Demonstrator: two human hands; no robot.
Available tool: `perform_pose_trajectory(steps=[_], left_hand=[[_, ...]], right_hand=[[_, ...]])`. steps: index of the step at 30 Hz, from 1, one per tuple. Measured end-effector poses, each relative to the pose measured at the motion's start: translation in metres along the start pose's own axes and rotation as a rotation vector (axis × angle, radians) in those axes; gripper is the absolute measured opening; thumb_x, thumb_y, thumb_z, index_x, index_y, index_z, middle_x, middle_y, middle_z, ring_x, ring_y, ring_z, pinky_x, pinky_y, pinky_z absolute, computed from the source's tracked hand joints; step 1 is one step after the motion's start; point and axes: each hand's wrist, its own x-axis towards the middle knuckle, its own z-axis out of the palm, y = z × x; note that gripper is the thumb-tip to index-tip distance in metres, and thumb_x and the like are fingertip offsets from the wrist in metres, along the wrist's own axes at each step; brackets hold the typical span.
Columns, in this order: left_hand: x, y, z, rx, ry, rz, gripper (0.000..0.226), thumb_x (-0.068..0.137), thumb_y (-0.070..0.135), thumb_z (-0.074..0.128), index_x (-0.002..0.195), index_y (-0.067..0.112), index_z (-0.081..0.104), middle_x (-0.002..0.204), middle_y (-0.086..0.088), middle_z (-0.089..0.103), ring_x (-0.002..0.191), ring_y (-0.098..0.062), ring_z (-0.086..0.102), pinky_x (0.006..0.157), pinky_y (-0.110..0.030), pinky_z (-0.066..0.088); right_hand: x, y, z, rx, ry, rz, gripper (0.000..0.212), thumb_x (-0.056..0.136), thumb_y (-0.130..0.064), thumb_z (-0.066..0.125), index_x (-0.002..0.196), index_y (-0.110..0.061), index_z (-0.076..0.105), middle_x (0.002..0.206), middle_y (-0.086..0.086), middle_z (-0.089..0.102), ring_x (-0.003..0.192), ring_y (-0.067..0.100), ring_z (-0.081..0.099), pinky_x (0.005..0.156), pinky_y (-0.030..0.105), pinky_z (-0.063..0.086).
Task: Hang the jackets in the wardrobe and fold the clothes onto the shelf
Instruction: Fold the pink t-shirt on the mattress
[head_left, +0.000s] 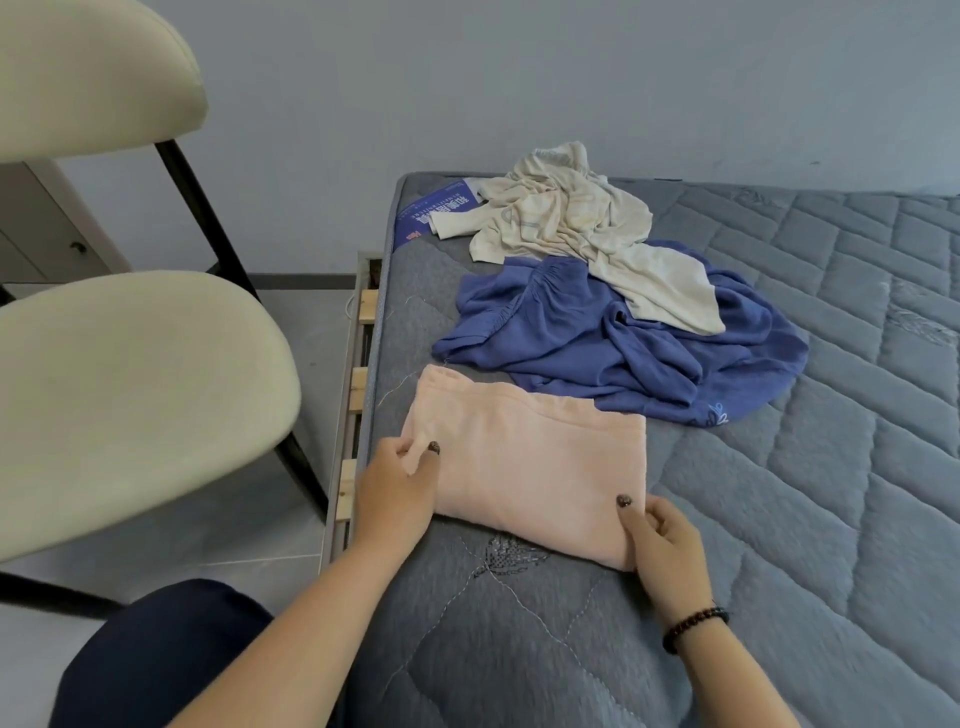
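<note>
Near on the grey mattress (779, 519), left hand (397, 486) and right hand (662, 545) pinch the folded pink garment (524, 467) at its near corners; lifting unevenly could undo the fold. Beyond lie crumpled blue (623, 343) and cream clothes (566, 218).

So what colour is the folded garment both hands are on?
Pale peach-pink, plain; the folded garment shows best in the head view.

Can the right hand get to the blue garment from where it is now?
Probably yes. The right hand pinches the pink garment's near corner, and the blue garment lies just beyond it on the mattress with nothing between; it must let go first.
</note>
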Motion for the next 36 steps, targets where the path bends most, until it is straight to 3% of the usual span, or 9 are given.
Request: perform_pose_trajectory(steps=[6, 11, 19, 22, 25, 27, 30, 32, 36], left_hand=[[-0.023, -0.006, -0.011, 0.008, 0.085, 0.198, 0.004, 0.098, 0.022, 0.047, 0.097, 0.019, 0.044, 0.085, 0.006, 0.056, 0.073, -0.006, 0.05, 0.056, -0.024, 0.034], [-0.039, -0.03, -0.015, 0.138, 0.099, 0.105, 0.009, 0.099, 0.027, 0.044, 0.095, 0.02, 0.04, 0.075, 0.005, 0.055, 0.067, -0.009, 0.05, 0.054, -0.03, 0.037], [-0.02, -0.016, -0.01, 0.258, 0.103, 0.135, 0.018, 0.099, 0.037, 0.043, 0.096, 0.02, 0.039, 0.079, 0.007, 0.052, 0.067, -0.015, 0.044, 0.062, -0.032, 0.033], [-0.018, -0.011, -0.009, 0.405, 0.17, 0.227, 0.012, 0.096, 0.028, 0.049, 0.098, 0.017, 0.043, 0.086, 0.002, 0.056, 0.071, -0.018, 0.047, 0.064, -0.032, 0.034], [-0.015, -0.009, 0.001, 0.532, 0.213, 0.537, 0.027, 0.084, 0.013, 0.06, 0.11, 0.01, 0.054, 0.106, -0.006, 0.059, 0.092, -0.026, 0.056, 0.074, -0.035, 0.042], [-0.015, -0.01, 0.018, 0.592, 0.101, 0.698, 0.042, 0.087, 0.015, 0.055, 0.129, 0.008, 0.052, 0.132, -0.011, 0.054, 0.122, -0.03, 0.052, 0.097, -0.044, 0.045], [-0.017, -0.013, 0.035, 0.751, -0.114, 0.716, 0.06, 0.093, 0.036, 0.017, 0.147, 0.017, 0.036, 0.157, -0.008, 0.027, 0.146, -0.024, 0.021, 0.119, -0.045, 0.013], [-0.011, -0.02, 0.037, 0.791, -0.207, 0.673, 0.074, 0.085, 0.043, -0.004, 0.153, 0.024, 0.016, 0.162, 0.0, 0.006, 0.149, -0.017, -0.002, 0.118, -0.04, -0.01], [-0.002, -0.029, 0.033, 0.768, -0.211, 0.626, 0.075, 0.082, 0.053, -0.002, 0.153, 0.029, 0.002, 0.159, 0.005, -0.014, 0.147, -0.014, -0.016, 0.114, -0.036, -0.02]], right_hand=[[-0.003, -0.027, 0.015, -0.179, 0.211, -0.23, 0.014, 0.099, -0.023, 0.047, 0.086, -0.018, 0.049, 0.067, -0.003, 0.055, 0.061, 0.01, 0.049, 0.049, 0.013, 0.036], [-0.003, -0.016, 0.017, -0.375, 0.037, -0.018, 0.019, 0.099, -0.022, 0.044, 0.091, -0.007, 0.053, 0.074, 0.006, 0.06, 0.063, 0.017, 0.053, 0.049, 0.026, 0.034], [-0.006, -0.014, 0.008, -0.289, 0.186, 0.135, 0.019, 0.095, -0.017, 0.05, 0.085, -0.003, 0.056, 0.075, 0.003, 0.057, 0.071, 0.018, 0.051, 0.054, 0.023, 0.03], [-0.008, -0.022, 0.01, -0.33, 0.177, 0.141, 0.011, 0.092, -0.011, 0.051, 0.099, -0.005, 0.056, 0.092, 0.008, 0.061, 0.079, 0.02, 0.053, 0.058, 0.023, 0.034], [-0.009, -0.025, 0.021, -0.575, 0.301, -0.163, 0.048, 0.082, 0.002, 0.054, 0.129, -0.005, 0.047, 0.124, 0.014, 0.052, 0.105, 0.028, 0.051, 0.085, 0.039, 0.045], [-0.007, -0.025, 0.038, -0.749, 0.285, -0.486, 0.059, 0.076, 0.005, 0.057, 0.134, -0.004, 0.047, 0.132, 0.018, 0.05, 0.116, 0.034, 0.05, 0.093, 0.047, 0.045], [-0.008, -0.023, 0.064, -0.955, -0.04, -0.668, 0.054, 0.085, -0.012, 0.04, 0.139, -0.016, 0.045, 0.148, 0.011, 0.04, 0.138, 0.03, 0.036, 0.111, 0.043, 0.023], [-0.007, -0.018, 0.073, -1.06, -0.226, -0.667, 0.063, 0.089, -0.034, 0.01, 0.15, -0.024, 0.025, 0.159, -0.002, 0.011, 0.148, 0.022, 0.01, 0.117, 0.034, -0.004], [0.004, -0.005, 0.064, -1.181, -0.207, -0.491, 0.076, 0.083, -0.061, -0.013, 0.151, -0.028, -0.012, 0.156, -0.008, -0.024, 0.144, 0.011, -0.02, 0.115, 0.038, -0.018]])
